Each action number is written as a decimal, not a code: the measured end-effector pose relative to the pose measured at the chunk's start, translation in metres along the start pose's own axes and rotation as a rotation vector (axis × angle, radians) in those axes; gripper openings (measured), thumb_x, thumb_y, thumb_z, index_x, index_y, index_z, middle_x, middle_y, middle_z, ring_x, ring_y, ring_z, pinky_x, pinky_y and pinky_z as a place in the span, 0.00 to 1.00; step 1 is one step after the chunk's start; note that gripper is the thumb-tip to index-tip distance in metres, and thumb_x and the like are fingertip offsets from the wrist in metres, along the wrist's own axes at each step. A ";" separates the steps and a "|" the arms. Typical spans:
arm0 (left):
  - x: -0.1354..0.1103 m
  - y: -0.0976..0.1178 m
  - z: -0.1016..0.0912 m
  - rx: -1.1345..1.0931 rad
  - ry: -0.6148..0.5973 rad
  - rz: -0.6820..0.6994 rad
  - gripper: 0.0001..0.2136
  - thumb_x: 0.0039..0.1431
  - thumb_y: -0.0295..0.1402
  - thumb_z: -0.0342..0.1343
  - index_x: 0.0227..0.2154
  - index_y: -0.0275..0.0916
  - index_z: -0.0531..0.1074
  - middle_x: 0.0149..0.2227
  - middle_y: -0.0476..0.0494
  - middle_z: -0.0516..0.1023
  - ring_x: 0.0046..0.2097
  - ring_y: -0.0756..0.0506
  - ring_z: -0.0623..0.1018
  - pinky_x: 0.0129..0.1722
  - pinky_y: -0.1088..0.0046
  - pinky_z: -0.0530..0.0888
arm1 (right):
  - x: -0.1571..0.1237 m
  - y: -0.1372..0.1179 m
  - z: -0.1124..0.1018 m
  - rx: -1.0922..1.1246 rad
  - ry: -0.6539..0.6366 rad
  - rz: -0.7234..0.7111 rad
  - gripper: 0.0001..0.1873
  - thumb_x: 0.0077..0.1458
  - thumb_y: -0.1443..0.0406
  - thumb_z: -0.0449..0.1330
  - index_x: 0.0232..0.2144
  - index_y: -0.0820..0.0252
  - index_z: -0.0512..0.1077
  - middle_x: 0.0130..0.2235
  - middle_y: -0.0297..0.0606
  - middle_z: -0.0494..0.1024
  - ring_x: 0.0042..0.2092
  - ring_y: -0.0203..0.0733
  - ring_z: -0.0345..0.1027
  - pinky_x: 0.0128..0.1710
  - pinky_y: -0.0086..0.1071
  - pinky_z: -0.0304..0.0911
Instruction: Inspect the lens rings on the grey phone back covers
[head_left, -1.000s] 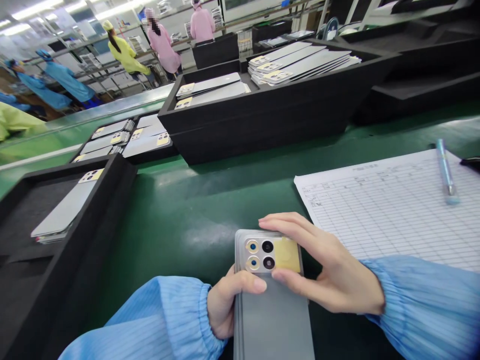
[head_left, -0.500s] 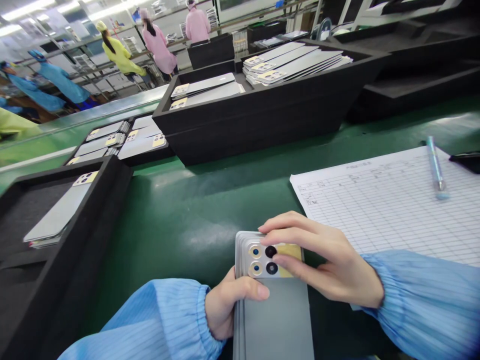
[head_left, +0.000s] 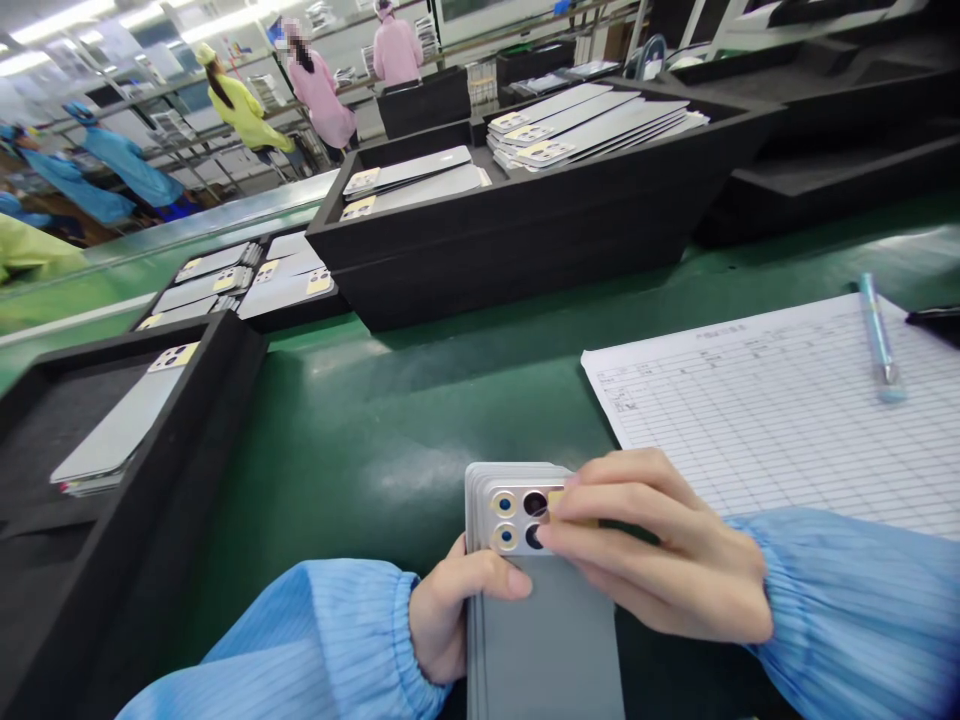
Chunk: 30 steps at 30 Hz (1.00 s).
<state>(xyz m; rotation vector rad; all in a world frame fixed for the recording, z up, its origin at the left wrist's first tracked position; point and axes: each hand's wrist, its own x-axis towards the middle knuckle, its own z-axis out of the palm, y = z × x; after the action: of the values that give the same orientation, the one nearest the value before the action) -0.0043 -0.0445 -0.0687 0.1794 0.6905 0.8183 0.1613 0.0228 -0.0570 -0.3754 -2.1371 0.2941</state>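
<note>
Left hand (head_left: 454, 605) clamps a stack of grey panels (head_left: 551, 640) above the desk (head_left: 360, 420); right hand's (head_left: 667, 545) fingers shift off the lenses (head_left: 504, 504) onto yellow film (head_left: 556, 498), centring work there; grip unclear.

The left hand (head_left: 448, 610) grips stacked grey phone back covers (head_left: 551, 640); the right hand (head_left: 671, 555) touches the top one's 4-lens camera panel (head_left: 519, 521)

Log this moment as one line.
left hand: holding stacked grey phone back covers | right hand: fingers at yellow film beside camera lenses | pen: on printed form
</note>
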 end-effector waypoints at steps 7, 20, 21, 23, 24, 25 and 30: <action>0.002 0.003 0.002 -0.062 -0.075 0.015 0.24 0.38 0.25 0.52 0.44 0.29 0.66 0.33 0.37 0.76 0.33 0.45 0.75 0.37 0.69 0.68 | -0.005 0.002 0.001 0.034 -0.094 -0.164 0.10 0.51 0.76 0.52 0.32 0.69 0.73 0.33 0.39 0.71 0.37 0.38 0.61 0.33 0.33 0.61; 0.003 0.006 0.005 -0.079 -0.051 -0.042 0.25 0.37 0.27 0.52 0.44 0.27 0.66 0.32 0.38 0.76 0.32 0.46 0.75 0.35 0.71 0.68 | -0.003 0.002 0.000 0.053 -0.115 -0.180 0.08 0.47 0.77 0.55 0.31 0.71 0.72 0.30 0.41 0.71 0.34 0.39 0.60 0.30 0.33 0.60; 0.003 0.006 0.005 -0.080 -0.050 -0.050 0.25 0.37 0.27 0.52 0.44 0.27 0.66 0.32 0.38 0.76 0.32 0.46 0.75 0.35 0.71 0.68 | -0.003 0.002 0.001 0.058 -0.119 -0.179 0.08 0.47 0.77 0.55 0.31 0.71 0.72 0.30 0.41 0.71 0.34 0.40 0.60 0.30 0.34 0.60; 0.002 0.006 0.004 -0.080 -0.051 -0.054 0.25 0.36 0.27 0.52 0.44 0.27 0.65 0.32 0.38 0.76 0.31 0.47 0.75 0.34 0.71 0.69 | -0.003 0.002 0.001 0.065 -0.128 -0.177 0.09 0.46 0.77 0.55 0.32 0.71 0.72 0.30 0.41 0.72 0.34 0.40 0.60 0.30 0.34 0.61; 0.002 0.006 0.004 -0.081 -0.051 -0.058 0.26 0.36 0.27 0.52 0.44 0.27 0.65 0.31 0.38 0.76 0.30 0.47 0.75 0.34 0.72 0.69 | -0.004 0.003 0.002 0.066 -0.134 -0.177 0.09 0.46 0.77 0.55 0.32 0.72 0.72 0.30 0.41 0.72 0.34 0.40 0.60 0.30 0.34 0.61; 0.002 0.007 0.003 -0.082 -0.048 -0.063 0.26 0.36 0.27 0.53 0.44 0.27 0.65 0.31 0.38 0.76 0.30 0.47 0.75 0.34 0.72 0.69 | -0.004 0.003 0.002 0.065 -0.137 -0.176 0.09 0.46 0.77 0.55 0.32 0.71 0.72 0.30 0.41 0.72 0.34 0.40 0.60 0.30 0.34 0.61; 0.002 0.007 0.003 -0.092 -0.045 -0.075 0.26 0.36 0.27 0.53 0.45 0.26 0.64 0.30 0.39 0.76 0.30 0.47 0.75 0.34 0.71 0.69 | -0.001 0.002 0.002 0.055 -0.124 -0.179 0.08 0.48 0.76 0.54 0.31 0.70 0.72 0.29 0.41 0.72 0.34 0.40 0.60 0.29 0.34 0.61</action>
<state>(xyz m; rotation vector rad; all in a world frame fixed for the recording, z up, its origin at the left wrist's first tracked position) -0.0060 -0.0375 -0.0646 0.0885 0.6129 0.7705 0.1611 0.0241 -0.0597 -0.1362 -2.2619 0.2785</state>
